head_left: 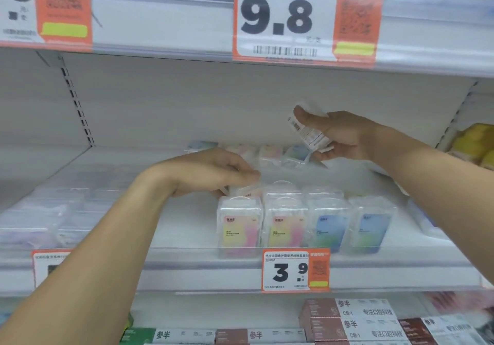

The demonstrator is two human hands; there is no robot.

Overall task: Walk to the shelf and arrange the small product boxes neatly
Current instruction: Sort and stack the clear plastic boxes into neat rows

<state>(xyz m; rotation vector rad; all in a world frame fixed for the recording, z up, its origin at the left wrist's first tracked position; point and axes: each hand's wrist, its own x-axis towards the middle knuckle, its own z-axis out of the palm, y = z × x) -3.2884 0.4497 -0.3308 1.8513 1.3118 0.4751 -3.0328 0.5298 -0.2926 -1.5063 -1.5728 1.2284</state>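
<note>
Small clear plastic product boxes stand in a row at the front of the white shelf [187, 237]: two with pink-yellow labels [239, 228] and two with blue-green labels [330, 227]. More such boxes [270, 155] sit at the back. My left hand [211, 172] reaches over the row and grips a clear box [244, 189] behind the front ones. My right hand [344, 136] is raised above the shelf and holds another clear box [307, 130], tilted, with its barcode side showing.
A clear front rail with a 3.9 price tag [295, 271] edges the shelf. The upper shelf edge carries a 9.8 tag [286, 16]. Clear packages [42, 219] fill the shelf's left part. Yellow packs [475, 141] lie at right. Boxed products [355, 320] fill the lower shelf.
</note>
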